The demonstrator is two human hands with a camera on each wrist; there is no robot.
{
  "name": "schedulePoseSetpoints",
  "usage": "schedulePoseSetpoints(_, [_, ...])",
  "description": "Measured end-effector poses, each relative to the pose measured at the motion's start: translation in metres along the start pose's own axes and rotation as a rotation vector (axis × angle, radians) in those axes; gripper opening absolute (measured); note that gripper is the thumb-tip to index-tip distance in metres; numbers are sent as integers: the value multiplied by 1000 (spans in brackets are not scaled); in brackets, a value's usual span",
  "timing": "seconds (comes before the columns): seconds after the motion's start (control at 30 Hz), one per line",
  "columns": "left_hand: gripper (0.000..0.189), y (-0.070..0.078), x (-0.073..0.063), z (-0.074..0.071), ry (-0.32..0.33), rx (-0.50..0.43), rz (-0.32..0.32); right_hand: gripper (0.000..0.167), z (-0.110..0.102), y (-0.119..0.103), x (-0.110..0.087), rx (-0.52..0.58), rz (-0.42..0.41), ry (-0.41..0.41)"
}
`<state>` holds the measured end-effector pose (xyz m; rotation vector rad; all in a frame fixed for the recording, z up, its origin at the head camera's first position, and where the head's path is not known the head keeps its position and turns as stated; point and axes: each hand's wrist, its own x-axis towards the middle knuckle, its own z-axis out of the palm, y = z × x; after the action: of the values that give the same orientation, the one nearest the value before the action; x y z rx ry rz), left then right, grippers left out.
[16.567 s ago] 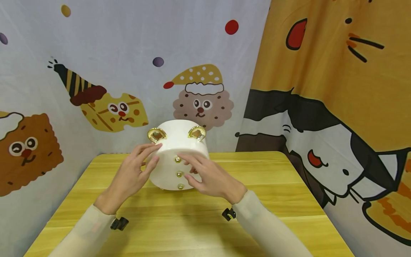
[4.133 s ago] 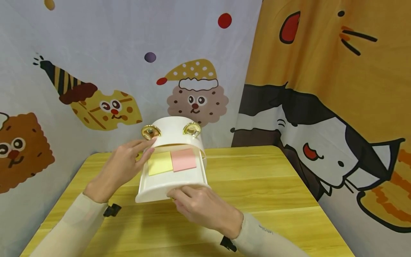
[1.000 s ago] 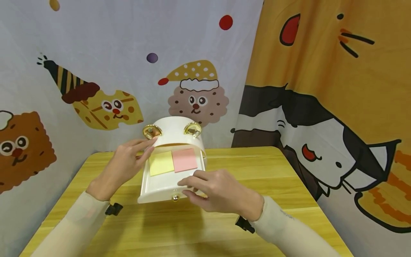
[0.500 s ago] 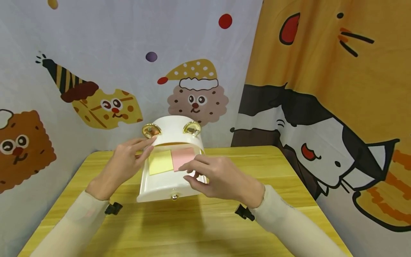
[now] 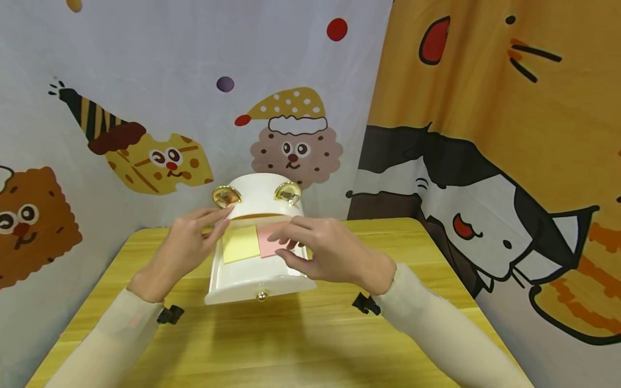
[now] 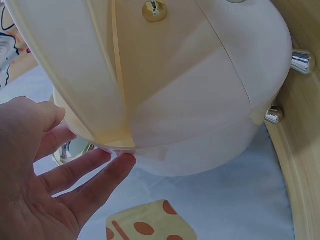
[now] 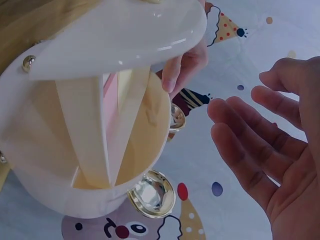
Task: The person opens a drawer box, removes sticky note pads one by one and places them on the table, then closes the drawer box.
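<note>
A white rounded drawer box (image 5: 262, 188) with gold ears (image 5: 226, 196) stands on the wooden table. Its upper drawer (image 5: 242, 277) is pulled out, and a gold knob (image 5: 262, 296) sits on the drawer front. Inside lie a yellow sticky note pad (image 5: 241, 245) and, beside it, a pink sticky note pad (image 5: 267, 240). My left hand (image 5: 186, 242) touches the box's left side below the ear, its fingertips (image 6: 122, 162) at the rim of the opening. My right hand (image 5: 330, 250) hovers above the pink pad, fingers loosely bent and holding nothing, hiding part of that pad.
Below the open drawer the box has another closed front with a gold knob (image 6: 154, 10). Short metallic feet (image 6: 302, 61) carry the box. Behind the table (image 5: 388, 334) hangs a printed cloth (image 5: 170, 54) with cartoon figures, and an orange one (image 5: 485, 108) at the right.
The drawer, shut at first, was pulled out by the right hand at its front. That hand has since let go and moved up over the pink pad. The left hand stays at the box.
</note>
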<state>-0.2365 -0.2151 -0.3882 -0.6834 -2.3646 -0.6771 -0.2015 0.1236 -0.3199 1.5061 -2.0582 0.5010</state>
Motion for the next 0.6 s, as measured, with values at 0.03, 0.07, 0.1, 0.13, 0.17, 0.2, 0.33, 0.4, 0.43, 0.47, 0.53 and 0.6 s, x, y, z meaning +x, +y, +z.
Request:
schedulePoseSetpoints(0.03, [40, 0, 0, 0, 1, 0, 0, 25, 0, 1, 1, 5, -1, -2])
schedulePoseSetpoints(0.07, [40, 0, 0, 0, 3, 0, 0, 25, 0, 3, 3, 12, -2, -4])
schedulePoseSetpoints(0.1, [40, 0, 0, 1, 4, 0, 1, 25, 0, 5, 4, 20, -5, -7])
schedulePoseSetpoints(0.13, [40, 0, 0, 1, 7, 0, 3, 25, 0, 6, 5, 25, -5, -9])
schedulePoseSetpoints(0.17, [40, 0, 0, 1, 10, 0, 4, 25, 0, 7, 6, 29, -8, -12])
schedulePoseSetpoints(0.2, [40, -1, 0, 1, 12, 0, 5, 25, 0, 8, 8, 33, -8, -17])
schedulePoseSetpoints(0.33, [40, -1, -1, 2, 11, -2, -4, 24, 1, 12, 14, 46, 2, -48])
schedulePoseSetpoints(0.4, [40, -2, -1, 2, 10, 1, -5, 24, 2, 13, 17, 56, 12, -69])
schedulePoseSetpoints(0.43, [40, -2, -2, 2, 9, 3, -4, 24, 2, 14, 18, 63, 16, -79])
schedulePoseSetpoints(0.47, [39, -2, -2, 2, 8, 5, -3, 24, 2, 16, 20, 69, 21, -89])
schedulePoseSetpoints(0.53, [39, -2, -2, 1, 11, 6, 2, 23, 3, 17, 23, 77, 31, -111])
schedulePoseSetpoints(0.6, [39, -2, -2, 1, 15, 5, 6, 23, 3, 19, 26, 76, 42, -138])
